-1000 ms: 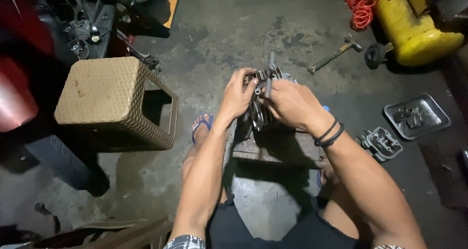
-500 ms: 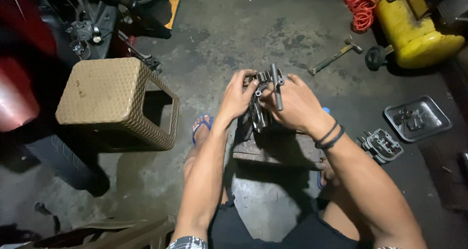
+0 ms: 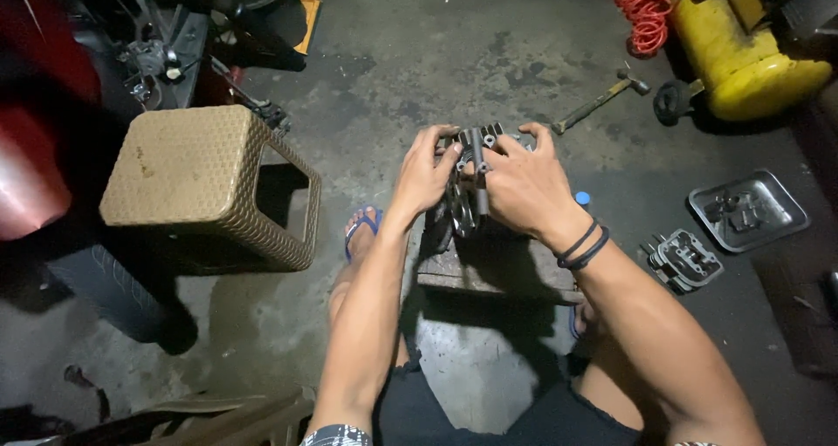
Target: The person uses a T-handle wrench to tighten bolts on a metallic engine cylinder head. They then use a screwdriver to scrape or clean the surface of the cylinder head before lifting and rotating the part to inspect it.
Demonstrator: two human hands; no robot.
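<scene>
A grey finned metal engine part (image 3: 463,203) rests on a small wooden block (image 3: 489,267) on the concrete floor in front of me. My left hand (image 3: 424,177) grips its left side from above. My right hand (image 3: 522,184) is wrapped over its right side and holds a thin metal rod-like tool (image 3: 482,182) upright against the part. Black bands circle my right wrist. Much of the part is hidden under both hands.
A tan woven plastic stool (image 3: 205,184) stands at left, a motorcycle behind it. A hammer (image 3: 602,99), a yellow compressor tank (image 3: 742,49) and a red coiled hose (image 3: 646,10) lie at far right. A metal tray (image 3: 749,209) and a loose engine cover (image 3: 683,258) sit at right.
My right hand has shifted the rod-like tool a little, from leaning over the top of the part to standing upright against it. My left hand has kept its grip.
</scene>
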